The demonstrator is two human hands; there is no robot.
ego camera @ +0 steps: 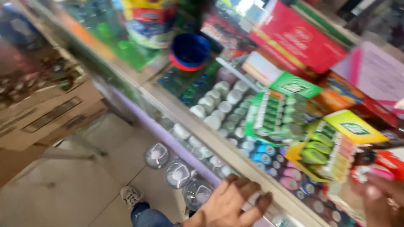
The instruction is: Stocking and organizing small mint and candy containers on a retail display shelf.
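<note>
The whole view is motion-blurred. My left hand [230,202] is at the bottom centre, fingers apart, resting on the metal front edge of a glass shop counter [198,126]. It holds nothing. My right hand [384,196], with a ring on one finger, is at the bottom right corner over the counter top, beside a yellow-and-green display box [332,147] of small green packs. Blur hides whether its fingers hold anything. Under the glass lie rows of small white jars [219,105] and coloured round tins [269,162].
A second green display box [277,107], a red box [301,40] and a blue round bowl [190,51] stand on the counter. Clear jars [176,172] sit on a low shelf. Cardboard boxes [46,113] lie on the left. My shoe [129,195] is on the tiled floor.
</note>
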